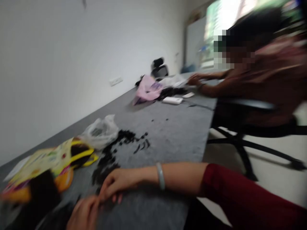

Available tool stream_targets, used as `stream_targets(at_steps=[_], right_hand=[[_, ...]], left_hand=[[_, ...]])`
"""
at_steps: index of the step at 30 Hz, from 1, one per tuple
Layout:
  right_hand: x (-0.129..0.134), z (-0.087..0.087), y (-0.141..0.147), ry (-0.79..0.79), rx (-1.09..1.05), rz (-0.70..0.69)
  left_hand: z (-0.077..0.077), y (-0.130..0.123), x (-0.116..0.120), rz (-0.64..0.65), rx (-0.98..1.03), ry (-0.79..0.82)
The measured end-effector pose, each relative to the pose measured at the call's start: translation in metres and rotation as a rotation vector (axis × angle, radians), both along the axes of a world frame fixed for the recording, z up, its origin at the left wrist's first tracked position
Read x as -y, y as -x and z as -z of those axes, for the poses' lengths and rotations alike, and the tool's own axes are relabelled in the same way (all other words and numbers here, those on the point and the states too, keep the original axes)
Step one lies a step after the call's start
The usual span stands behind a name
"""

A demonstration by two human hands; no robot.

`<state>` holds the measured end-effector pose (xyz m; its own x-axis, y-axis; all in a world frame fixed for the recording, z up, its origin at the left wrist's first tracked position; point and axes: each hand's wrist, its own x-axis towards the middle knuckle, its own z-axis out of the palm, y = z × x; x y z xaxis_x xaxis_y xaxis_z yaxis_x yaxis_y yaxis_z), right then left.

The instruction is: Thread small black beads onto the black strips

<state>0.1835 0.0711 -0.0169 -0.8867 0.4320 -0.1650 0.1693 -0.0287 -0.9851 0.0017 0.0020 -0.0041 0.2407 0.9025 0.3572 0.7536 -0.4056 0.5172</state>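
Note:
Low over the grey table, my right hand reaches in from the right, a pale bangle on its wrist. Its thumb and forefinger are pinched together against the fingertips of my left hand. The left fingers are bent and closed too. Anything between the fingertips is too small or blurred to make out. Just beyond my right hand lie many small black pieces, some round, with several thin curved ones beside them. A crumpled clear plastic bag stands behind these pieces.
At left lies a yellow printed bag, with a dark blurred object near it. Farther along are a pink bag, a black pile and a white device. A co-worker sits at right, hands on the table.

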Motion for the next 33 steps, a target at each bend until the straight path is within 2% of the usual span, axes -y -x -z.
stream_targets(at_steps=[1, 2, 4, 7, 9, 11, 13, 16, 19, 22, 27, 33], right_hand=[[0.002, 0.000, -0.001, 0.119, -0.093, 0.059], [0.003, -0.001, -0.003, 0.163, -0.158, 0.085], [0.006, -0.004, -0.007, 0.149, -0.225, 0.125], [0.010, -0.009, -0.014, 0.014, -0.310, 0.258], [0.012, -0.011, -0.017, -0.104, -0.319, 0.332], [0.013, -0.012, -0.019, -0.267, -0.314, 0.384], [0.013, -0.011, -0.021, -0.455, -0.303, 0.402], [0.012, -0.007, -0.021, -0.708, -0.320, 0.363], [0.011, 0.000, -0.019, -0.857, -0.337, 0.297], [0.009, 0.004, -0.018, -0.876, -0.316, 0.278], [0.007, 0.006, -0.017, -0.797, -0.286, 0.298], [0.009, 0.006, -0.017, -0.865, -0.282, 0.310]], left_hand=[[0.001, 0.008, 0.014, -0.067, 0.010, -0.002], [0.000, 0.011, 0.025, -0.118, 0.058, -0.020], [-0.006, 0.008, 0.035, -0.228, 0.186, -0.059], [-0.016, -0.004, 0.032, -0.281, 0.404, 0.061], [-0.020, -0.009, 0.027, -0.248, 0.638, 0.179], [-0.021, -0.011, 0.024, -0.239, 0.826, 0.308], [-0.018, -0.011, 0.022, -0.228, 0.911, 0.429], [-0.011, -0.010, 0.019, -0.166, 0.941, 0.518], [-0.006, -0.008, 0.016, -0.140, 0.941, 0.504], [-0.006, -0.005, 0.015, -0.174, 0.878, 0.479], [-0.009, -0.004, 0.014, -0.210, 0.866, 0.503], [-0.003, -0.002, 0.011, -0.224, 0.824, 0.477]])
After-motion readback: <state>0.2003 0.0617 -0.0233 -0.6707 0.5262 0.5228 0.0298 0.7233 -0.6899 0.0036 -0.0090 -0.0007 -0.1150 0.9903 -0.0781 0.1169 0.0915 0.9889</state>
